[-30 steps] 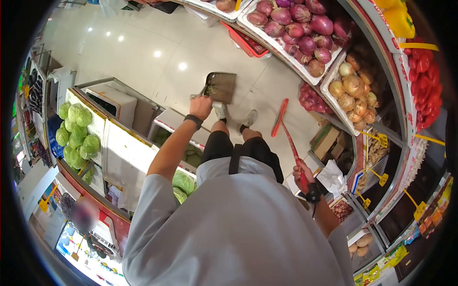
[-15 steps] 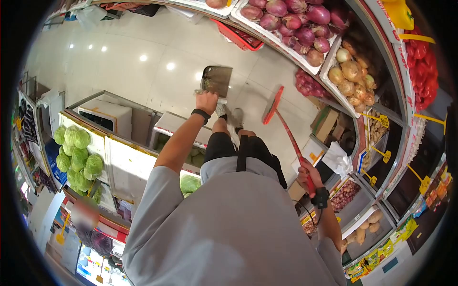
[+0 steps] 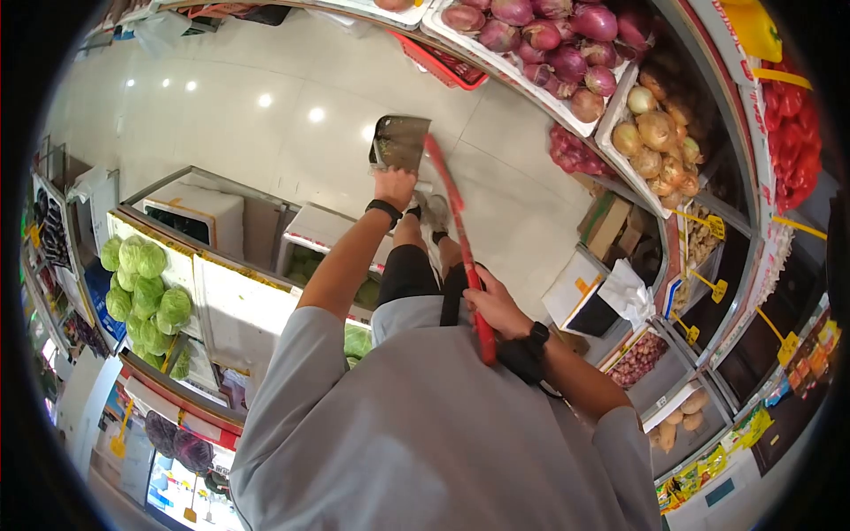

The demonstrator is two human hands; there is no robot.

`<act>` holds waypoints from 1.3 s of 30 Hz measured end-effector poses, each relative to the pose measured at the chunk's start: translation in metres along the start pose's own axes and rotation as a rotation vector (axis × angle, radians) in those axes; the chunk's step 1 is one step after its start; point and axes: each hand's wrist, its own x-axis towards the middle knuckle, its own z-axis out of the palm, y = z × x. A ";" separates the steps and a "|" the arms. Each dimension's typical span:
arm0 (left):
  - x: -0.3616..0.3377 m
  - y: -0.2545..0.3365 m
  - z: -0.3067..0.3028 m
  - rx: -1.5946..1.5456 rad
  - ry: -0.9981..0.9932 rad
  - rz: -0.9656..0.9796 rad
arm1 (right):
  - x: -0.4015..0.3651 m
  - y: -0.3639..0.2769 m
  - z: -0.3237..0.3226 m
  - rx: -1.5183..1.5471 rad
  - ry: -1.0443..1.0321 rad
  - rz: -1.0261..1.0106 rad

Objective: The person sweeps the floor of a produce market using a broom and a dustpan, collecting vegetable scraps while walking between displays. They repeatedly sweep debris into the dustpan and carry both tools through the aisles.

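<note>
Left hand (image 3: 395, 184) fingers curl around the dustpan (image 3: 401, 142), upper center of the frame; right hand (image 3: 501, 306) fingers wrap the broom (image 3: 472, 271) beside it, an apparent sweeping step calling for a steady dustpan.

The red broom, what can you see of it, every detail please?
The broom has a long, slim, mottled red handle and a narrow orange-red head, probably plastic; the bristles are too blurred to make out. The right hand holds it near its top end. It slants away from the body, its head beside the dustpan; whether they touch I cannot tell.
</note>
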 end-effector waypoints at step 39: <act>-0.143 -0.091 0.011 -0.393 0.044 -0.462 | -0.083 0.179 -0.166 -1.062 0.448 -0.199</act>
